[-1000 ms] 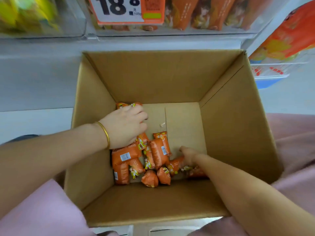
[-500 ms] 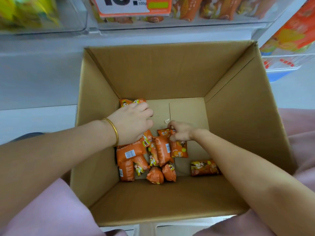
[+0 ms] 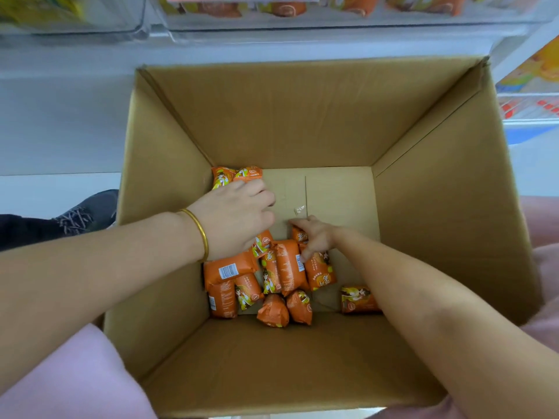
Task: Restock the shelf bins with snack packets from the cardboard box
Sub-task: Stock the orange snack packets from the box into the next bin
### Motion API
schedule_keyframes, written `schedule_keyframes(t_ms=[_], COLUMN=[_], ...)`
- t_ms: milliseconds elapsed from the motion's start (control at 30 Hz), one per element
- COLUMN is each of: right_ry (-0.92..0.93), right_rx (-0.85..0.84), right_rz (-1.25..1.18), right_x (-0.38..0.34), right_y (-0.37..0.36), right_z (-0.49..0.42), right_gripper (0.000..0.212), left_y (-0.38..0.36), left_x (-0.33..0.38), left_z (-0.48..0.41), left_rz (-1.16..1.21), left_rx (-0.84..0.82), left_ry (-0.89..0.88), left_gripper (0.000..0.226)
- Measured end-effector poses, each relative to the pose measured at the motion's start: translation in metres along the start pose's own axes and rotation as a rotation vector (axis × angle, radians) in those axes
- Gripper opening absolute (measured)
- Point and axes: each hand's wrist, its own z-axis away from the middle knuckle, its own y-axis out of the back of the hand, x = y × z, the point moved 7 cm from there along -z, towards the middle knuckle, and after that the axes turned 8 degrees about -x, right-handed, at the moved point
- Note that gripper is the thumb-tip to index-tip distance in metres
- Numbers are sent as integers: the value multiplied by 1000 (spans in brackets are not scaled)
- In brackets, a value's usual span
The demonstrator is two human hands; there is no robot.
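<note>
Light was bright, soft and even; the cardboard box point(image 3: 287, 116) held only mild shade inside. Edges bowed with wide-angle stretch, and shelf bins point(image 3: 90, 24) at 12 o'clock were blurred.

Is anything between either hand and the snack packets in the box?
Nothing visible: the left hand and right hand both touch the snack packets on the floor of the open cardboard box.
</note>
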Motion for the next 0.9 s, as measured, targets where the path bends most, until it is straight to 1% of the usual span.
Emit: schedule_keyframes(t_ms=[100, 167, 233, 300, 367, 433, 600, 700, 767, 833, 900], right_ry=[-21, -24, -20, -2, 9, 16, 25, 48, 75, 98, 127], right_rx=[-48, -75, -77, -79, -85, -64, 96, 213, 270, 329, 382], right_rz=[12, -4, -20, -21, -17, -33, -67, -40, -6, 42, 84], right_x=[5, 8, 9, 8, 7, 8, 11, 6, -1, -11, -23], right_y=[-6, -14, -18, -18, -18, -19, -4, 17, 34, 52, 72], right_z=[3, 5, 5, 6, 7, 8, 16, 25, 37, 55, 77], right_gripper=[98, 87, 82, 85, 91, 86, 73, 72, 72, 71, 71], left_y=[3, 4, 3, 2, 6, 10, 9, 7, 4, -3, 0], left_x=[0, 2, 4, 8, 13, 20, 27, 26, 22, 16, 11], left_z=[-6, -10, -13, -16, -17, -18, -18, -19, -22, -26, -29], left_rz=[-5, -12, -5, 9, 29, 34, 49, 55, 58, 65, 136], left_rx=[10, 1, -20, -37, -17, -21, -33, -67, -116, -232, -250], left_ry=[-5, -7, -3, -8, -26, -43, -33, 7, 76, 159, 246], left_gripper=[20, 21, 22, 21, 22, 23, 24, 26, 28, 32, 33])
